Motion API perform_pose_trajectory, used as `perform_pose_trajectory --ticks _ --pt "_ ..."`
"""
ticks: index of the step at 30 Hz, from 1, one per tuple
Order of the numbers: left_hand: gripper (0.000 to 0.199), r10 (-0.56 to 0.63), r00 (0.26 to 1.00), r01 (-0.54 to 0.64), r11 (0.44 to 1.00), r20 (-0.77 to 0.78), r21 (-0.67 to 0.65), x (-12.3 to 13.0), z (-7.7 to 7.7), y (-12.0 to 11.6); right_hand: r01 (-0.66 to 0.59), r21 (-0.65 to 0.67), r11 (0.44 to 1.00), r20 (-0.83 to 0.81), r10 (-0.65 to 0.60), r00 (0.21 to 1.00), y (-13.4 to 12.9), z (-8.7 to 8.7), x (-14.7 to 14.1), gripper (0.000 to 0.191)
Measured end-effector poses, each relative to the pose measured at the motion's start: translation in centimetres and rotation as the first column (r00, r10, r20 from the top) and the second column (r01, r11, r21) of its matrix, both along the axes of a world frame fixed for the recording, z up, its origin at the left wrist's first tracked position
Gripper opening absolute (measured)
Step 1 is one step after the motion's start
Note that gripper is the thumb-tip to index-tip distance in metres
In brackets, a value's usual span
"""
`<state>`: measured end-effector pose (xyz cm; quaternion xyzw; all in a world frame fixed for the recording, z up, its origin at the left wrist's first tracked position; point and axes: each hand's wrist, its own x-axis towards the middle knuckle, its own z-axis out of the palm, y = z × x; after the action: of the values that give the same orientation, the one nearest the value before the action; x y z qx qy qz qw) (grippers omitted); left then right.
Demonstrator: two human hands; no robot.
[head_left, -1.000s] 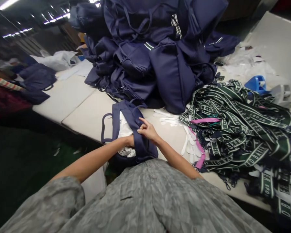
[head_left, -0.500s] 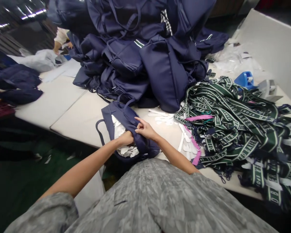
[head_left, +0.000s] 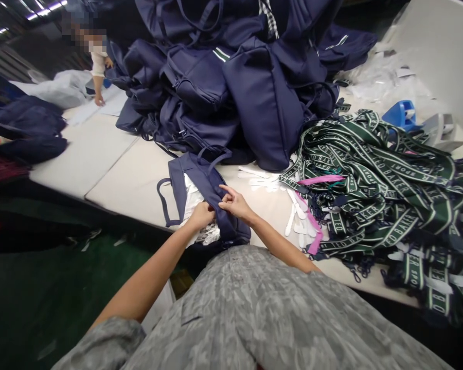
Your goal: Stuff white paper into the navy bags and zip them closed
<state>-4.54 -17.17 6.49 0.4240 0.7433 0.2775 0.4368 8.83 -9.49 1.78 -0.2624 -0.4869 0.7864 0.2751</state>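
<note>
Navy bag [head_left: 208, 184] lies under left grip [head_left: 201, 214] and right grip [head_left: 237, 204]; can't tell if pinching

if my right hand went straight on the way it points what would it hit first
Your right hand would probably meet the navy bag right beside its fingers, though depth is unclear and it could skim over it.

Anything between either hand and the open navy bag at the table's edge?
Nothing visible: left hand at the opening of the navy bag, right hand against its fabric. The bag pile sits beyond; the green straps lie off to the right.
</note>
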Motion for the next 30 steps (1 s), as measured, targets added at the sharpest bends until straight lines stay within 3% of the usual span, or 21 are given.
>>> perform_pose_trajectory --ticks 3,6,8,10,13,17,20,22,25,27,30 --pt "0.026 -0.160 0.967 0.171 0.985 -0.199 0.037 -0.7 2.7 -1.9 0.015 0.014 1.000 0.006 -0.015 1.000 0.0 0.0 0.2 0.081" --pt "0.036 -0.100 0.857 0.182 0.977 -0.505 0.114 -0.8 5.7 -5.5 0.022 0.038 0.999 0.023 -0.023 0.999 -0.1 -0.1 0.2 0.079" --pt "0.047 -0.055 0.735 0.164 0.982 -0.676 0.098 -0.3 6.5 -7.9 0.016 0.066 0.998 0.032 -0.018 0.999 -0.3 -0.1 0.0 0.076" --pt "0.057 -0.051 0.674 0.112 0.993 -0.737 0.034 0.5 6.0 -9.8 0.009 0.101 0.995 0.040 -0.013 0.999 -0.4 -0.2 -0.2 0.073" --pt "0.049 0.004 0.741 0.049 0.997 -0.672 0.059 2.0 4.1 -10.7 0.019 0.154 0.988 0.055 -0.027 0.998 -0.7 -0.4 -0.6 0.070" --pt "0.025 0.048 0.841 0.122 0.953 -0.538 0.276 3.5 1.9 -9.6 0.036 0.129 0.991 0.056 -0.043 0.998 -0.7 -0.6 -0.7 0.072" --pt "0.009 0.048 0.798 0.208 0.913 -0.601 0.350 3.9 0.4 -8.3 0.035 0.093 0.995 0.031 -0.038 0.999 -0.8 -0.7 -0.7 0.072" --pt "0.006 0.100 0.765 0.189 0.910 -0.636 0.370 4.0 -0.8 -7.6 0.030 0.088 0.996 0.024 -0.032 0.999 -0.8 -0.7 -0.7 0.072" --pt "0.011 0.142 0.806 0.097 0.926 -0.574 0.366 4.2 -2.2 -7.0 0.033 0.079 0.996 0.023 -0.035 0.999 -0.7 -0.7 -0.6 0.073" --pt "0.015 0.069 0.869 0.114 0.935 -0.490 0.335 4.1 -2.2 -7.0 0.036 0.073 0.997 0.021 -0.038 0.999 -0.6 -0.6 -0.5 0.074" --pt "0.019 -0.122 0.929 0.235 0.924 -0.350 0.302 3.3 -0.6 -7.8 0.034 0.069 0.997 0.024 -0.035 0.999 -0.5 -0.4 -0.3 0.074"
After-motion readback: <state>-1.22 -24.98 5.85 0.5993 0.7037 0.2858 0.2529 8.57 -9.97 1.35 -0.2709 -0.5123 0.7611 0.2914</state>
